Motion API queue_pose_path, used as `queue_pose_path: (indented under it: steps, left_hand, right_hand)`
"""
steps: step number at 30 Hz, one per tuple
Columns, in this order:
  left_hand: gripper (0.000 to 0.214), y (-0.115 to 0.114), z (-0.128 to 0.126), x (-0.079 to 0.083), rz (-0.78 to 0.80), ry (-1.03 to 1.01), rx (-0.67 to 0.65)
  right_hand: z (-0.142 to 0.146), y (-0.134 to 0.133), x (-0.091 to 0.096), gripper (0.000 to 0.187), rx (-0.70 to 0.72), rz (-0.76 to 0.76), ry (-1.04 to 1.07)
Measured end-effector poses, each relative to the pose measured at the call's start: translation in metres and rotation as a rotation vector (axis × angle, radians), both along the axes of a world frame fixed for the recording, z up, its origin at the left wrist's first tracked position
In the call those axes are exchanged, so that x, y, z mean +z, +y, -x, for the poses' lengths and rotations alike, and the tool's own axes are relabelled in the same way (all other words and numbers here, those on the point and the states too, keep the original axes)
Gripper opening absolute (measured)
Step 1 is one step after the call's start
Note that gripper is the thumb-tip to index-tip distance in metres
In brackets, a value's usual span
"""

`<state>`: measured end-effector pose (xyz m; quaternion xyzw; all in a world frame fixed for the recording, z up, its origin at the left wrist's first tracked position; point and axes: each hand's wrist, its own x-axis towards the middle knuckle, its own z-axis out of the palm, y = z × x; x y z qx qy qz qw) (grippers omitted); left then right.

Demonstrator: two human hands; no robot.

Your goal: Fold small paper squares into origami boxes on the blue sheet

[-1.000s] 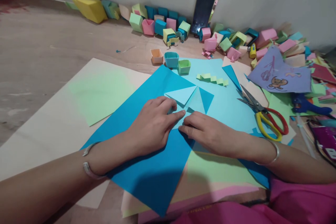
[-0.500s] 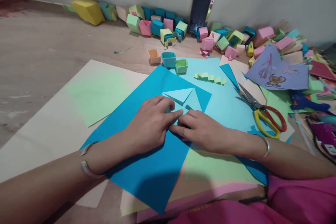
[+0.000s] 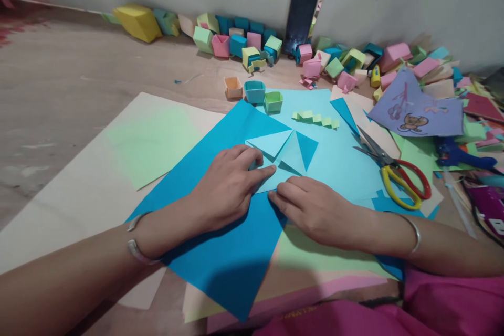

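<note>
A light blue paper (image 3: 270, 143), with its corners folded inward into triangular flaps, lies on a larger dark blue sheet (image 3: 226, 262). My left hand (image 3: 222, 189) presses on the left part of the folded paper, fingers curled and thumb reaching over it. At the lower edge of that paper is my right hand (image 3: 311, 210), its fingers bent and pressed together. One flap on the right stands slightly raised. The left fingertips partly cover the near left corner.
Yellow-and-red-handled scissors (image 3: 394, 170) lie at the right, near a blue glue gun (image 3: 452, 152). Three small paper boxes (image 3: 254, 92) and a zigzag green strip (image 3: 315, 119) sit beyond the sheets. A phone (image 3: 302, 16) leans on the wall among many small paper boxes (image 3: 238, 44).
My right hand has drawn back toward me and slightly right, uncovering more of the folded paper's right flap and lower edge. My left hand stays in place on the paper.
</note>
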<state>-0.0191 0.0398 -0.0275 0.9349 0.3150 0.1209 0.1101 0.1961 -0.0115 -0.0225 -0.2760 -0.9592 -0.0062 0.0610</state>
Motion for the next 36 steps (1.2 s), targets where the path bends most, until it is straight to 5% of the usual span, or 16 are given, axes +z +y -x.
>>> queue_pose_path:
  steps: [4, 14, 22, 29, 36]
  left_hand:
    - [0.038, 0.0, 0.0, -0.001, 0.001, 0.014, 0.003]
    - [0.038, 0.001, -0.001, -0.004, -0.017, 0.033, 0.008]
    - [0.038, -0.001, 0.0, -0.002, -0.039, 0.038, 0.019]
    - [0.034, -0.004, 0.004, 0.0, -0.031, 0.021, 0.017]
    - [0.031, -0.004, 0.003, 0.0, -0.039, 0.061, 0.032]
  right_hand:
    - [-0.001, -0.002, -0.001, 0.029, -0.023, -0.062, 0.02]
    - [0.009, 0.007, -0.007, 0.04, -0.02, 0.059, 0.043]
    - [-0.004, -0.009, 0.008, 0.025, -0.163, -0.005, -0.081]
    - [-0.012, 0.003, 0.026, 0.018, -0.308, -0.192, -0.152]
    - [-0.014, 0.005, 0.017, 0.022, -0.142, -0.058, -0.21]
